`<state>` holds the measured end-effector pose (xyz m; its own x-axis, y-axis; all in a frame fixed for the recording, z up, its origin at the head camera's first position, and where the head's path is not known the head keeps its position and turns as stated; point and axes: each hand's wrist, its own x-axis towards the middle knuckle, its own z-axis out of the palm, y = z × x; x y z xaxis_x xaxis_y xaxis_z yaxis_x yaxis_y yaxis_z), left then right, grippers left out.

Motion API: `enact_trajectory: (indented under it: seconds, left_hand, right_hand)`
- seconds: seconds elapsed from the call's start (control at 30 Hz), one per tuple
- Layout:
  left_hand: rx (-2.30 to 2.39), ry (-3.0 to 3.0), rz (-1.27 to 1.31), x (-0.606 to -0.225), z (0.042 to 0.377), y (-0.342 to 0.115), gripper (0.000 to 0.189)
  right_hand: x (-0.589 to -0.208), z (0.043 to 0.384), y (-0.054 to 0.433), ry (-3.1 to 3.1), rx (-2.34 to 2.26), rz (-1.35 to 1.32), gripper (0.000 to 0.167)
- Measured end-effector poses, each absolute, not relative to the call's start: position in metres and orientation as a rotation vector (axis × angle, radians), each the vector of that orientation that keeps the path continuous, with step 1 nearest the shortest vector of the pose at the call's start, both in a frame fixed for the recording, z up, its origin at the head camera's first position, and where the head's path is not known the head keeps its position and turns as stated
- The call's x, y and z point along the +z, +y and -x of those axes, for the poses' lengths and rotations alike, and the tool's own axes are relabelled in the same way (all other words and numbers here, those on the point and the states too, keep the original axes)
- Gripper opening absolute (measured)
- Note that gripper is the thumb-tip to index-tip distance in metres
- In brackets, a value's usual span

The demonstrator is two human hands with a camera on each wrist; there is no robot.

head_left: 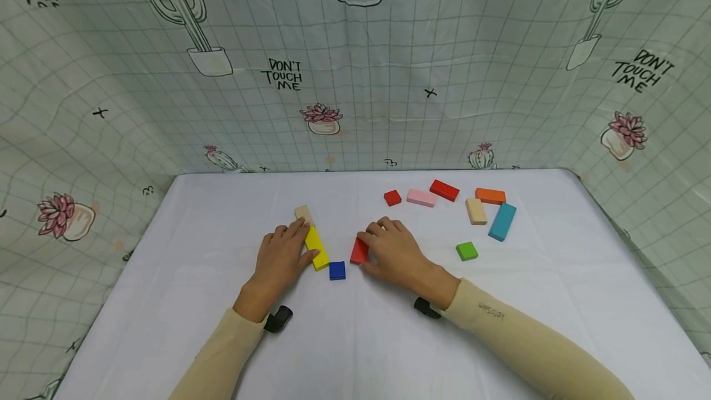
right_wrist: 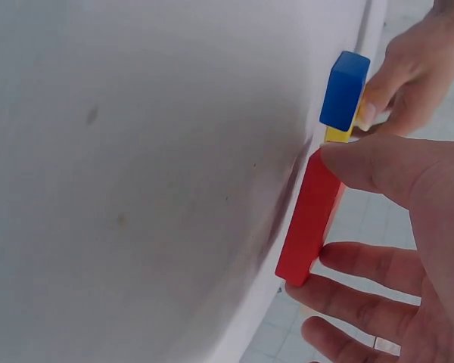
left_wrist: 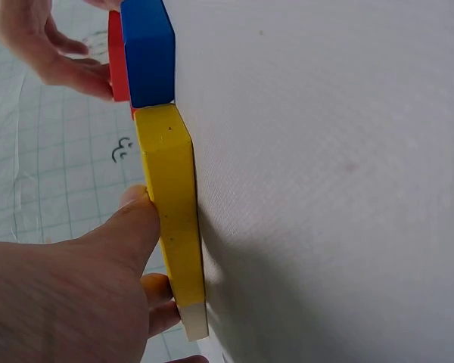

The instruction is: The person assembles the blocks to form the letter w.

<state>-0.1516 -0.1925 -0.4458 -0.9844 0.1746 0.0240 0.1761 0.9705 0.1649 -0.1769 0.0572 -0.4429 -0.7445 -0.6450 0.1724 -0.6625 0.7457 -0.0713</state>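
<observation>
A yellow rectangular block [head_left: 315,248] lies end to end with a beige block [head_left: 303,214] at its far end. My left hand [head_left: 279,258] rests along these two, its thumb on the yellow side and fingertips near where they meet. At the yellow block's near end sits a small blue block [head_left: 337,271], its corner close against it. My right hand [head_left: 395,252] holds a red block [head_left: 358,251] between thumb and fingers, to the right of the blue one. In the right wrist view the red block [right_wrist: 310,219] stands right at the table surface, thumb on its near end.
Toward the back right lie a small red block [head_left: 392,197], a pink block [head_left: 421,197], a longer red block [head_left: 444,190], an orange block [head_left: 490,196], another beige block [head_left: 476,211] and a teal block [head_left: 502,222]. A green block [head_left: 467,251] lies nearer. A patterned cloth [head_left: 378,66] hangs behind the white table [head_left: 378,350].
</observation>
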Motion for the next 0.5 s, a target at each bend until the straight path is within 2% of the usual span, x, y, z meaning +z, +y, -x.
enact_trajectory:
  seconds: [0.5]
  left_hand:
    - [-0.260,-3.126,0.266,-0.443,0.151,-0.192,0.064]
  right_hand:
    - [-0.445,0.175,0.045,-2.844,0.160,-1.033,0.049]
